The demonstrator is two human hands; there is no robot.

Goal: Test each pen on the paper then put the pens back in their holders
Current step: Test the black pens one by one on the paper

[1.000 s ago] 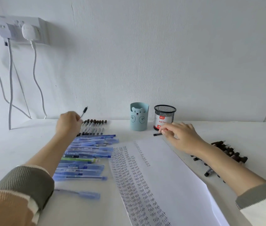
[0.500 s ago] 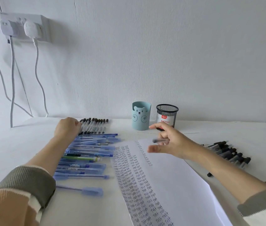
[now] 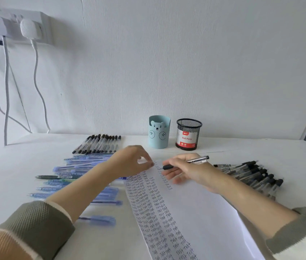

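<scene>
My right hand [image 3: 189, 171] holds a clear pen [image 3: 198, 160] with a black cap, lying sideways over the top of the paper [image 3: 201, 212]. The paper carries columns of the written word "Test". My left hand [image 3: 129, 162] hovers just left of the pen's capped end, its fingers loosely curved and holding nothing. A light blue bear holder [image 3: 158, 132] and a black mesh holder [image 3: 188, 135] stand at the back by the wall; I see no pens sticking out of either.
A row of black-capped pens [image 3: 99, 144] lies at the back left, with several blue pens [image 3: 77, 166] and a dark green pen [image 3: 54, 176] in front of it. A pile of black pens [image 3: 251, 175] lies right of the paper. Cables [image 3: 6, 87] hang from a wall socket [image 3: 17, 25].
My left hand left the back row of pens and swung right to the paper's top. My right hand lifted its pen and turned it sideways towards the left hand.
</scene>
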